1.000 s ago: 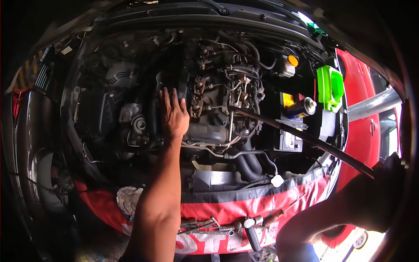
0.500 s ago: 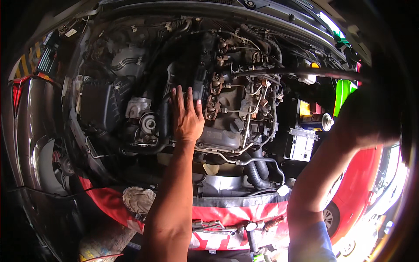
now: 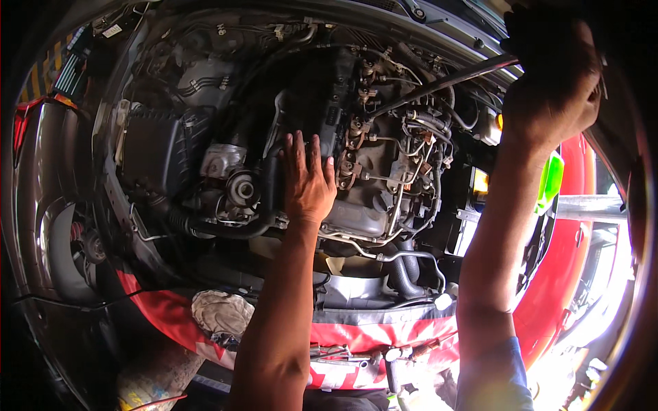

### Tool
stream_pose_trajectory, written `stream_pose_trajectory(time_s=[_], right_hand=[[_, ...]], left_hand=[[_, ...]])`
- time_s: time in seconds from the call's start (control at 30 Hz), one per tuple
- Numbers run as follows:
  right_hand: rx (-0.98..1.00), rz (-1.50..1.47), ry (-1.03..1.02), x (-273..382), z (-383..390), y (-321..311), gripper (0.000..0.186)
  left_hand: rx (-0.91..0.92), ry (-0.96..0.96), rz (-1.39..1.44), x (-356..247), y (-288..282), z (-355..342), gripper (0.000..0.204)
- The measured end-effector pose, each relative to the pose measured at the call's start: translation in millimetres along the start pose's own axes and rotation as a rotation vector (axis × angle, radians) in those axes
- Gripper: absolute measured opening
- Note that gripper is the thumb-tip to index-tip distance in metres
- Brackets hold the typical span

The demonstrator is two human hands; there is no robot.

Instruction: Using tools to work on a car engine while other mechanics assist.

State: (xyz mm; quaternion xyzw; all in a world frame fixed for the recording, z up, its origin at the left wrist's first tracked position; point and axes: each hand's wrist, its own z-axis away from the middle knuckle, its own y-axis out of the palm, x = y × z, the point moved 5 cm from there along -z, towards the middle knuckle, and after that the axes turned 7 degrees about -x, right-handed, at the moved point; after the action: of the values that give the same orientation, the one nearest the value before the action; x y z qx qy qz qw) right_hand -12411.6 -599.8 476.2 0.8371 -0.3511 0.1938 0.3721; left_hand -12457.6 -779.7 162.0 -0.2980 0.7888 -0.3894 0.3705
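Observation:
My left hand (image 3: 308, 188) lies with fingers stretched out on the black engine part (image 3: 334, 116) beside the row of injectors (image 3: 353, 168), holding nothing. At the upper right my right hand (image 3: 554, 92) is closed around the outer end of a long metal bar (image 3: 445, 83); its upper fingers are in deep shadow. The bar slants down to the left across the uncovered engine (image 3: 373, 161), its inner end down among the injectors and thin metal pipes. What that end sits on is too small and dark to make out.
A black air filter box (image 3: 154, 147) stands at the left of the bay. On the front edge lie a red and white cover (image 3: 384, 332), a crumpled rag (image 3: 223, 312) and several hand tools (image 3: 363, 359). A bright green object (image 3: 550, 181) shows beyond my right forearm.
My right hand has moved up and away, swinging the bar's outer end toward the far side. My left hand stays on the black part; the whole view has shifted slightly.

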Motion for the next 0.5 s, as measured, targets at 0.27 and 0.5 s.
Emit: stream_pose_trajectory(time_s=[0.27,0.5], right_hand=[[0.372,-0.159,0.044,-20,-13,10,0.028],[0.062,0.177,-0.064,-18,-8,19,0.035]], left_hand=[[-0.021,-0.006,0.020,9,-1,3,0.055],[0.001,-0.003,0.019,2,-1,0,0.057]])
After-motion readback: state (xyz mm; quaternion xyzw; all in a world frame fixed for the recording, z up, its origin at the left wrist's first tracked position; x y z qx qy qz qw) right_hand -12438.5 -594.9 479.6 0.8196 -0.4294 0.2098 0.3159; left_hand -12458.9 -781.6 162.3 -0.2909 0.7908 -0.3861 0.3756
